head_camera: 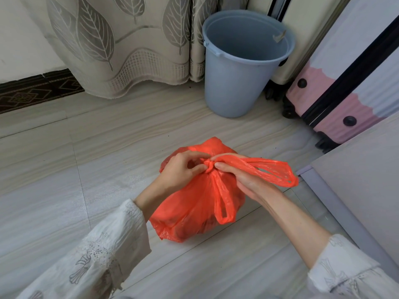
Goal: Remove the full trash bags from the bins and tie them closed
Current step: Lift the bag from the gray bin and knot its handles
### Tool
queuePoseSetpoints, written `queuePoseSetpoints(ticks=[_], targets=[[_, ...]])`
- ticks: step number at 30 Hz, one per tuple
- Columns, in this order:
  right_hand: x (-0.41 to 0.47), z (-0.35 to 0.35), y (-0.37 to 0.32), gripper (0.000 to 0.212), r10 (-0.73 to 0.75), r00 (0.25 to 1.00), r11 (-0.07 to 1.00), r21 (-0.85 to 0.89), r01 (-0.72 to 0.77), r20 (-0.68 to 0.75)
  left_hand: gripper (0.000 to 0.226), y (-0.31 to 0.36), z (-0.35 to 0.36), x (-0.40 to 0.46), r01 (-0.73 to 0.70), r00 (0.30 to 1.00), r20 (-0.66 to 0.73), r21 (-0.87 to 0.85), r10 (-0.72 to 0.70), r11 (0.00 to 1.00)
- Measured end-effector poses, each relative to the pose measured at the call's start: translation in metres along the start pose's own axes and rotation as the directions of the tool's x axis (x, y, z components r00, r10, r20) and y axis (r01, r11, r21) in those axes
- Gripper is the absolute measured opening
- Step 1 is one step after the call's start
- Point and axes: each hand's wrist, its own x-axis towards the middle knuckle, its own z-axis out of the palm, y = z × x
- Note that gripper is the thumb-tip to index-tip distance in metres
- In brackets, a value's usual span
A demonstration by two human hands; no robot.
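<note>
A bulging orange-red trash bag [194, 203] sits on the pale tiled floor [64, 169], in front of and well apart from a grey-blue bin [237, 83] that stands against the curtain [121, 44]. The bag is thin, shiny plastic, wrinkled and gathered tight at the top into a small knot [209, 165]. One handle loop [224, 203] hangs down the near side of the bag; the other loop [269, 171] stretches out to the right, clear of the bag's body.

The left hand [183, 171] rests on top of the bag with its grip narrow, thumb and fingertips pinched against the knot from the left. The right hand [244, 178] comes in from the right with its fingers closed on the plastic just beside the knot, the outstretched loop running over the back of its fingers. Both forearms wear white patterned sleeves [112, 240].

What fills the bag cannot be made out; only dark shapes show through the plastic near its base. The bag's far side is hidden behind its own bulge and the hands. The bin's interior looks bare, with a torn scrap [280, 37] stuck at its rim. A pink and white suitcase [336, 100] and a grey cabinet [367, 190] are cut off at the right edge.
</note>
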Motion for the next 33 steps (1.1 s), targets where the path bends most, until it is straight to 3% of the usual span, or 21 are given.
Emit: queuePoseSetpoints(ticks=[5, 7, 9, 13, 17, 22, 26, 28, 33], targets=[[0.001, -0.001, 0.002, 0.010, 0.076, 0.997, 0.997, 0.023, -0.075, -0.034, 0.021, 0.005, 0.002, -0.002, -0.031, 0.996, -0.078, 0.073, 0.037, 0.997], [0.002, -0.003, 0.001, 0.012, 0.096, 0.994, 0.995, 0.021, -0.095, -0.050, 0.033, 0.006, 0.002, -0.004, -0.082, 0.987, -0.119, 0.206, 0.108, 0.975], [0.006, -0.005, 0.002, 0.015, 0.113, 0.989, 0.993, -0.005, -0.114, -0.097, 0.034, 0.006, 0.005, -0.005, -0.161, 0.970, -0.100, 0.421, 0.222, 0.893], [0.016, -0.003, 0.014, 0.057, 0.209, 0.947, 0.974, -0.038, -0.225, -0.245, 0.026, 0.007, 0.005, -0.005, -0.234, 0.945, -0.049, 0.587, 0.323, 0.775], [0.027, -0.017, 0.015, 0.044, 0.216, 0.882, 0.967, -0.031, -0.251, -0.420, 0.023, 0.007, 0.007, -0.004, -0.298, 0.929, 0.009, 0.613, 0.370, 0.732], [0.033, -0.029, 0.020, 0.054, 0.225, 0.815, 0.966, 0.012, -0.259, -0.535, 0.021, 0.013, 0.012, -0.005, -0.340, 0.921, 0.064, 0.614, 0.384, 0.712], [0.038, -0.036, 0.017, 0.059, 0.184, 0.768, 0.959, -0.061, -0.279, -0.614, 0.029, 0.014, 0.016, -0.003, -0.362, 0.915, 0.083, 0.602, 0.394, 0.712], [0.037, -0.041, 0.015, 0.047, 0.196, 0.752, 0.948, -0.073, -0.308, -0.629, 0.032, 0.013, 0.019, -0.002, -0.377, 0.915, 0.089, 0.536, 0.393, 0.755], [0.030, -0.053, 0.014, 0.039, 0.224, 0.743, 0.936, -0.073, -0.344, -0.630, 0.032, 0.005, 0.020, 0.000, -0.330, 0.944, 0.122, 0.313, 0.307, 0.891]])
